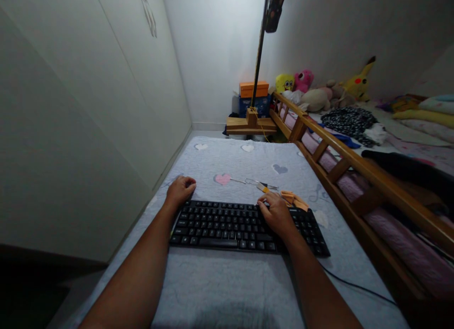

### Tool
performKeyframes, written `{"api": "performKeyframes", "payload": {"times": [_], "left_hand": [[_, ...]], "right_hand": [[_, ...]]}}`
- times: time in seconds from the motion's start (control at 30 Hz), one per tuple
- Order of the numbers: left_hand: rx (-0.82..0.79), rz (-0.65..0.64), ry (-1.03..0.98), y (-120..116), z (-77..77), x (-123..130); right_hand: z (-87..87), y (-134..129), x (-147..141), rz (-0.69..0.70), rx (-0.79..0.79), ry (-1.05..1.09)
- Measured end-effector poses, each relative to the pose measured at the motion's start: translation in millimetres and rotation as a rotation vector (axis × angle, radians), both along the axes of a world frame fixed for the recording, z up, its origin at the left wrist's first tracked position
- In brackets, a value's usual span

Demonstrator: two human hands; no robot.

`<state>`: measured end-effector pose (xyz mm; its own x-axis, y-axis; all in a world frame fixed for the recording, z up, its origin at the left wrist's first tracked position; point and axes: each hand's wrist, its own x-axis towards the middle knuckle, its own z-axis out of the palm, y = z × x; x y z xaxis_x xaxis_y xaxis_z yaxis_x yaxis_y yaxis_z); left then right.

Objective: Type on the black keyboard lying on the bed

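A black full-size keyboard [220,225] lies flat on a pale quilted cover, its keys facing up. At its far left corner rests my left hand [179,193], fingers loosely bent and nothing visible in it. Over the keyboard's right part lies my right hand [275,212], open, with bent fingers near the far edge and the forearm across some keys. Just beyond that hand are a small yellow-handled tool [263,187], a thin wire tool [251,181] and a folded orange cloth [295,200]. The cloth touches the keyboard's far edge.
The keyboard's black cable [358,286] runs off to the right. A wooden bed rail [340,151] borders the right side, with bedding and plush toys [315,99] behind it. White cabinet doors [106,106] stand left. Beyond the cover, a pole rises from a wooden base [237,125].
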<state>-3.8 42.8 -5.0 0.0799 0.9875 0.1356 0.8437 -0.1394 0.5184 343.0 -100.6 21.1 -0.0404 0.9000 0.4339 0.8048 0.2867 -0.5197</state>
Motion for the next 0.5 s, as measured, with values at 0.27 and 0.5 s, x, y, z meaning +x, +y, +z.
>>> {"api": "performKeyframes", "payload": {"times": [0.27,0.5], "left_hand": [[-0.025,0.026,0.026,-1.9,3.1,2.8],[-0.027,0.021,0.005,-1.9,2.9,2.7]], "right_hand": [[-0.1,0.4,4.5,-0.029,-0.025,-0.01],[0.4,-0.4,-0.3,0.028,-0.039,0.003]]}}
